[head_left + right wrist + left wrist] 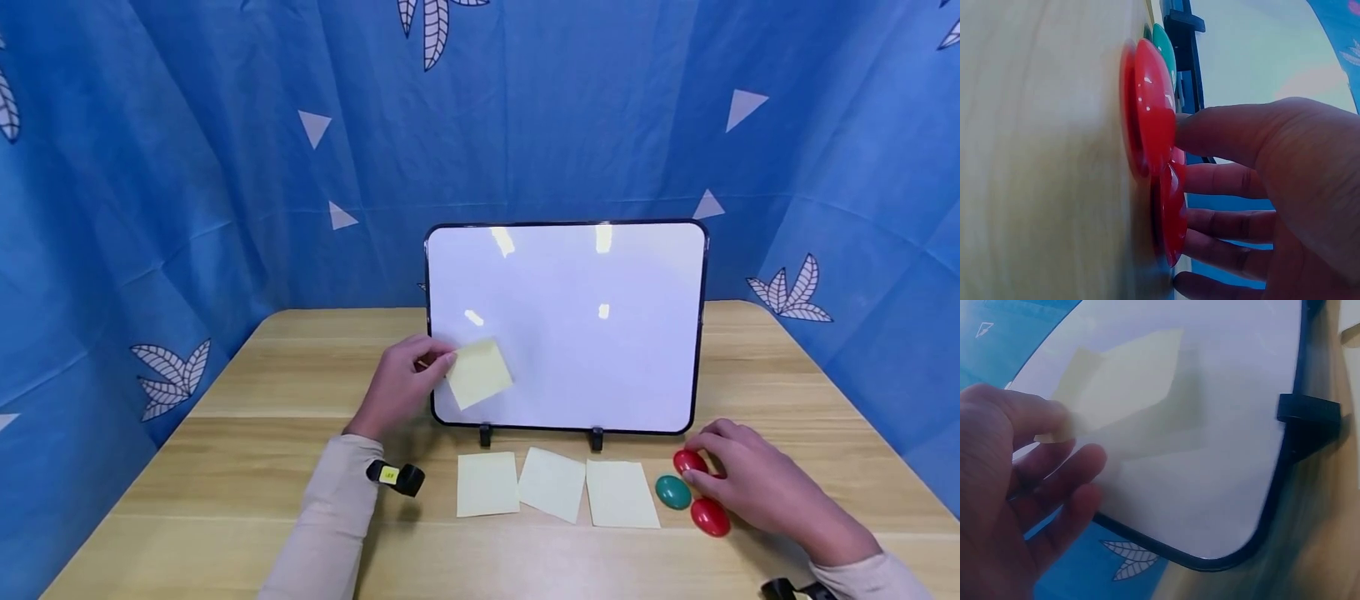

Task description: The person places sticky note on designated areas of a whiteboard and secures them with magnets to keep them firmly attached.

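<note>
My left hand (408, 375) pinches a pale yellow sticky note (480, 373) by its left corner between thumb and forefinger. The note lies tilted over the lower left of a black-framed whiteboard (570, 325); in the left wrist view it bends and casts a shadow on the board. My right hand (757, 479) has its thumb and forefinger at opposite edges of a glossy round red magnet (689, 462) on the table. Next to it lie a green magnet (672, 492) and a second red magnet (710, 517). Another red magnet (1173, 215) shows under the fingers in the right wrist view.
Three pale notes lie in a row before the board: a left note (487, 484), a tilted middle note (552, 484) and a right note (622, 494). The board stands upright on black feet (596, 440) on a wooden table (225, 483). A blue curtain (525, 125) hangs behind.
</note>
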`<state>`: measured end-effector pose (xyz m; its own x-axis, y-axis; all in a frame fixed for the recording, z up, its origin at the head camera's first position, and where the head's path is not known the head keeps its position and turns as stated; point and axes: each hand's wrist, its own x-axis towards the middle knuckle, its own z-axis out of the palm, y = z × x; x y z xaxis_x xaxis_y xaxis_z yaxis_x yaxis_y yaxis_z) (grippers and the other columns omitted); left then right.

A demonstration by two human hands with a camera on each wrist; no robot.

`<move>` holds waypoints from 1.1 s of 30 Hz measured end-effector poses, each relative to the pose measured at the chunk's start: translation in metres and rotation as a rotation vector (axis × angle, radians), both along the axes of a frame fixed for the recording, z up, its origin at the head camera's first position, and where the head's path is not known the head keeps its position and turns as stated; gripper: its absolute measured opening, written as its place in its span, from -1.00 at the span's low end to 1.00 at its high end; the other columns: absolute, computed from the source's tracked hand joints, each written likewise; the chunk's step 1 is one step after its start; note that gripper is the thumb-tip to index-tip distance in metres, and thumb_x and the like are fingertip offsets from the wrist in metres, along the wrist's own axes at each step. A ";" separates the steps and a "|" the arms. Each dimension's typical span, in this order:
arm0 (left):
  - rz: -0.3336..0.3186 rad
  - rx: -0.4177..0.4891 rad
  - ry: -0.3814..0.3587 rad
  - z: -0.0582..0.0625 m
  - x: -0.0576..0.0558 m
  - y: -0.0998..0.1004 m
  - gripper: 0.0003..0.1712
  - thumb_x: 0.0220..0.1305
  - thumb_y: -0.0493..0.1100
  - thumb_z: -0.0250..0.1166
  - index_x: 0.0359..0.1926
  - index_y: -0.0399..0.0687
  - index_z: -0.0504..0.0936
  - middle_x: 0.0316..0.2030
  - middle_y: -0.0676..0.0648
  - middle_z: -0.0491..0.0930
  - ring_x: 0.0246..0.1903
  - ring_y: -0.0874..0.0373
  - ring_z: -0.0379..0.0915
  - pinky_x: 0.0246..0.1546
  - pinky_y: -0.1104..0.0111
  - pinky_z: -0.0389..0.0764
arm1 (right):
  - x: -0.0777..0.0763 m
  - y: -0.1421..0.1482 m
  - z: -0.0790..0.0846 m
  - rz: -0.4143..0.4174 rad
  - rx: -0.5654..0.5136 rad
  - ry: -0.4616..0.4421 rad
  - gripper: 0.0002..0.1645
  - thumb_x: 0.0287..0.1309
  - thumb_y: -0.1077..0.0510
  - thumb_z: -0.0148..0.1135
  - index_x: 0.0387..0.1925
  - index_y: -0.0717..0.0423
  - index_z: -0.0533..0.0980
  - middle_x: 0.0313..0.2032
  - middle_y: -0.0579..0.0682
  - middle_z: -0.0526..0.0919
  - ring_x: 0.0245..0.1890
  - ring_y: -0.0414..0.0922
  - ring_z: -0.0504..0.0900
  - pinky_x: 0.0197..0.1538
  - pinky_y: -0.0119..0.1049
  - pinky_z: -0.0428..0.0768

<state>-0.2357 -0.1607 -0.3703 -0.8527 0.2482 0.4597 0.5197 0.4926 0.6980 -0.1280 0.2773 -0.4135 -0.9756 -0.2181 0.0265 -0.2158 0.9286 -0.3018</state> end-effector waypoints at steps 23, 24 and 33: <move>0.033 -0.033 -0.003 0.007 0.002 -0.008 -0.77 0.38 -0.09 0.33 -0.01 0.03 0.77 -0.20 0.05 0.68 -0.34 0.11 0.54 -0.34 0.27 0.65 | -0.004 -0.004 0.002 0.009 -0.022 -0.016 -0.52 -0.04 -0.01 0.57 -0.08 0.05 0.63 -0.20 -0.05 0.55 -0.24 -0.09 0.47 -0.23 -0.15 0.61; 0.036 -0.042 0.015 0.008 0.001 -0.008 -0.77 0.38 -0.10 0.33 -0.01 0.02 0.77 -0.21 0.05 0.68 -0.33 0.12 0.53 -0.34 0.27 0.65 | -0.004 -0.003 0.002 0.002 -0.032 -0.027 -0.52 -0.04 0.01 0.58 -0.08 0.06 0.62 -0.21 -0.06 0.55 -0.24 -0.09 0.48 -0.22 -0.14 0.61; 0.076 -0.096 0.156 0.012 -0.007 -0.002 -0.86 0.33 -0.16 0.37 -0.15 -0.08 0.78 -0.29 0.04 0.63 -0.34 0.17 0.51 -0.38 0.32 0.61 | -0.006 -0.005 0.000 -0.055 -0.115 -0.123 -0.53 -0.01 0.18 0.56 -0.08 0.11 0.52 -0.29 -0.06 0.57 -0.30 -0.10 0.50 -0.20 -0.14 0.63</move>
<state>-0.2424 -0.1625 -0.3583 -0.7906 0.2350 0.5654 0.5771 0.5944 0.5600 -0.1337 0.2719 -0.4138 -0.9833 -0.1671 -0.0717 -0.1211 0.8960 -0.4273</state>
